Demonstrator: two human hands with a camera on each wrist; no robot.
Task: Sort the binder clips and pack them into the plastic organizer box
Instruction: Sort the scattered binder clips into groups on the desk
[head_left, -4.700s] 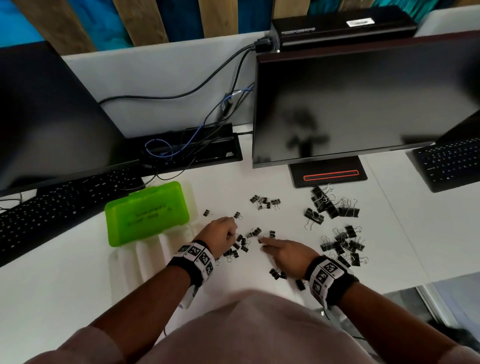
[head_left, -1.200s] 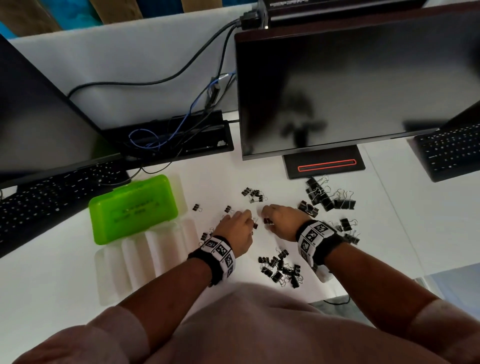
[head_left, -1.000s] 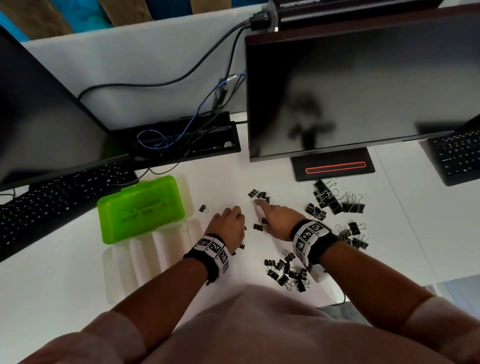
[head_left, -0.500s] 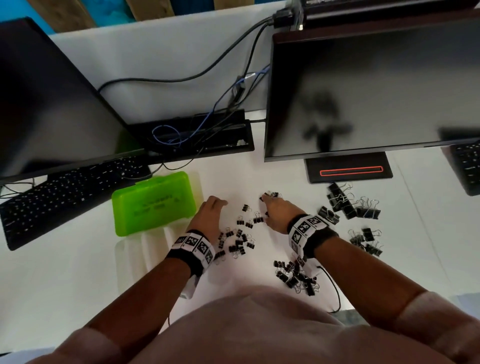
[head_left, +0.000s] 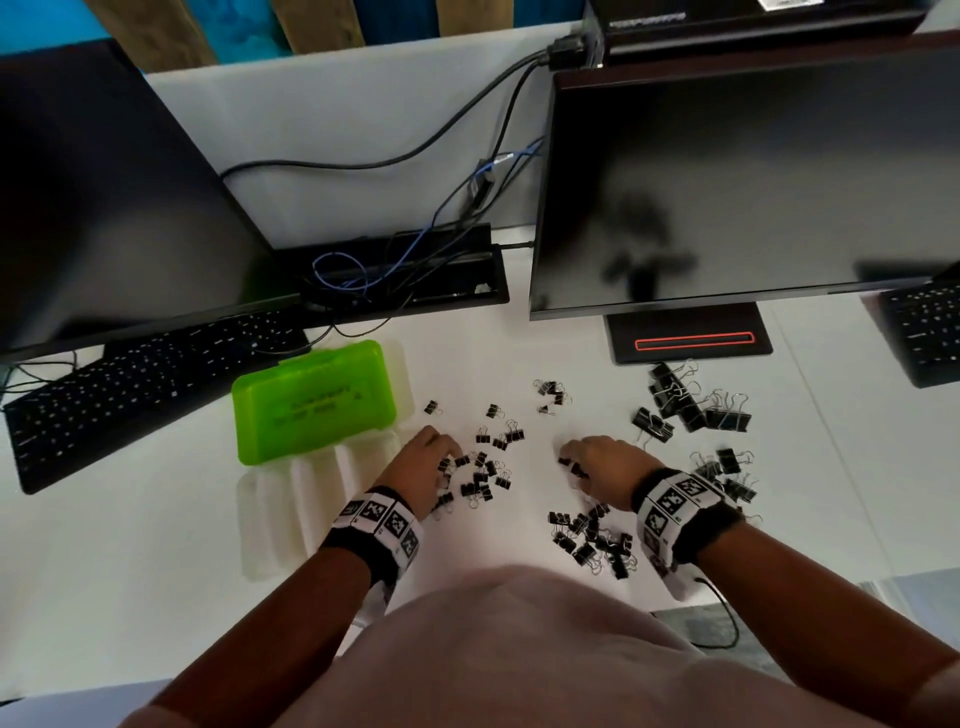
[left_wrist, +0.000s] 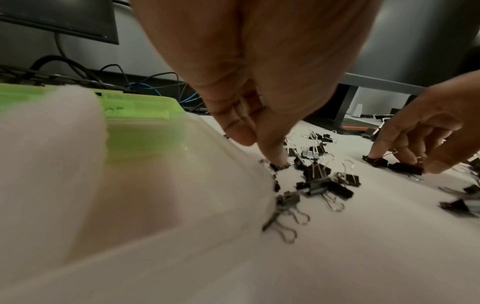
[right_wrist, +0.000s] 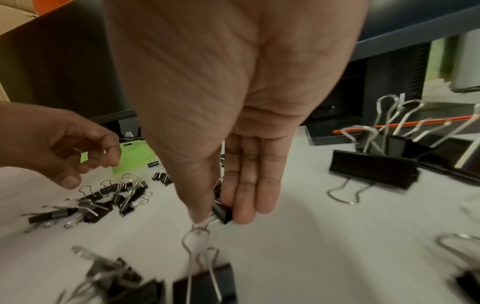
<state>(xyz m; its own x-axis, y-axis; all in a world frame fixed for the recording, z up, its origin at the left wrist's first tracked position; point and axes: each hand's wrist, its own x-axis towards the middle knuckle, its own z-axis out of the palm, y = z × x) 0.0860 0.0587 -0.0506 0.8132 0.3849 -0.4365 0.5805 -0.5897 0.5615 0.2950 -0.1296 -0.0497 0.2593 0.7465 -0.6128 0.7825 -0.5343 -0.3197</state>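
Note:
Black binder clips lie in groups on the white desk: small ones (head_left: 483, 467) by my left hand, mid-sized ones (head_left: 592, 540) near the desk's front edge, large ones (head_left: 685, 400) at the right. The organizer box lies open at the left, with a green lid (head_left: 311, 400) and a clear compartmented base (head_left: 291, 499). My left hand (head_left: 441, 457) hovers over the small clips, and one fingertip (left_wrist: 272, 160) presses on a small clip. My right hand (head_left: 569, 462) pinches a black clip (right_wrist: 221, 211) between thumb and fingers, low on the desk.
Two dark monitors stand behind, the right one's base (head_left: 685, 343) just beyond the large clips. A keyboard (head_left: 130, 384) lies left of the box, another (head_left: 924, 332) at far right. A cable tray (head_left: 405, 280) sits at the back. More clips (head_left: 727, 473) lie right of my right wrist.
My right hand has drawn back toward me from the far small group, with a clip in its fingers. My left hand has come back from the box's edge onto the small clips.

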